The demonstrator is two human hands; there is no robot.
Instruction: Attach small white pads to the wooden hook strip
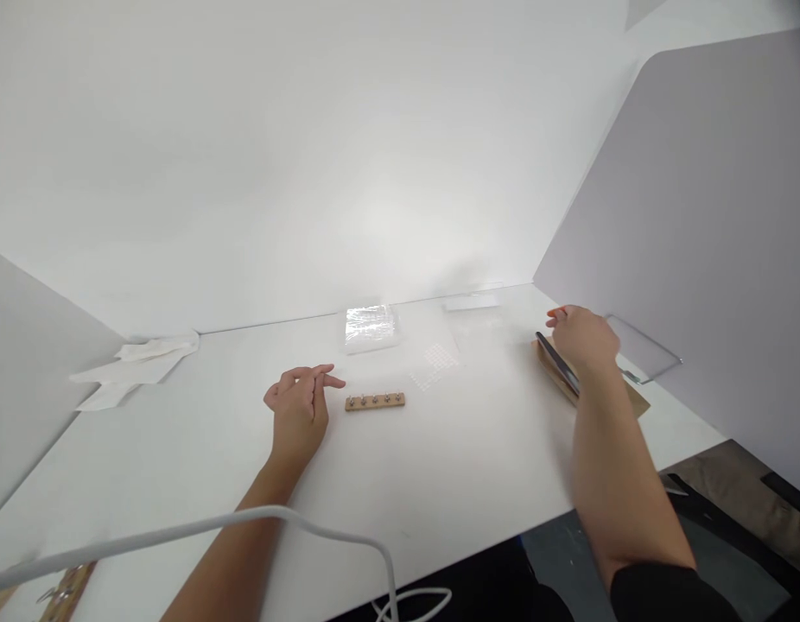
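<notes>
On the white table a short wooden strip [375, 403] lies in front of me, with several small metal pieces standing in a row along it. My left hand [301, 404] rests just left of the strip, fingers apart and holding nothing; its index finger points toward the strip's left end. Over on the right, my right hand [582, 335] is closed, with a small orange item [555, 311] showing at its fingertips; what it is I cannot make out. Beneath that hand is a brown paper-like pouch [637, 400], with a long dark object [555, 360] along its opening.
A clear plastic packet [370, 327] and a transparent box [473, 301] stand toward the back wall. White tissues [141, 367] lie at left. A pale cable [180, 525] crosses the foreground above another wooden piece [66, 594]. A wire frame [652, 345] sits by the grey partition [717, 225].
</notes>
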